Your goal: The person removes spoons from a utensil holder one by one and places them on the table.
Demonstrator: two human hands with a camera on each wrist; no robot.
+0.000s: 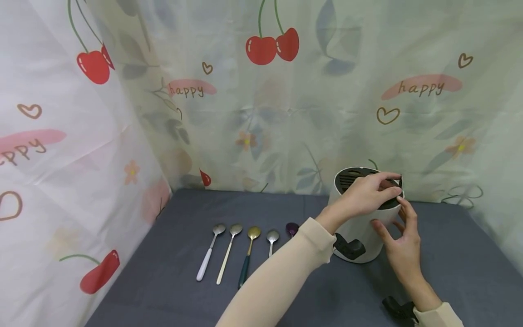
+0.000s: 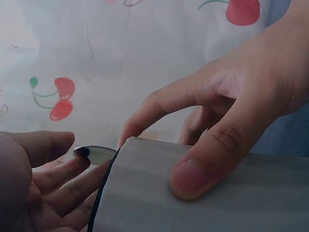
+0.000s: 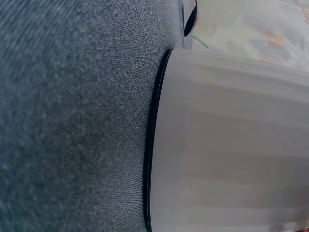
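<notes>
A white cylindrical knife block (image 1: pixel 363 227) with a black slotted top (image 1: pixel 353 175) stands upright on the table at right; its pale wall (image 3: pixel 231 140) fills much of the right wrist view. My right hand (image 1: pixel 404 245) holds its right side, thumb on the wall and a finger at the rim. My left hand (image 1: pixel 373 193) reaches over the top, fingers fairly straight at the far right rim. Close to those fingertips, a shiny spoon bowl (image 2: pixel 99 154) sticks out at the rim, with a gap below the nearest fingertip. The spoon's handle is hidden.
Several spoons lie in a row left of the block, including a white-handled spoon (image 1: pixel 204 265), a green-handled spoon (image 1: pixel 245 268) and a purple spoon (image 1: pixel 292 228). My left sleeve (image 1: pixel 282 277) covers part of the row. A printed curtain (image 1: pixel 286 136) hangs behind the grey tablecloth (image 1: pixel 155 272).
</notes>
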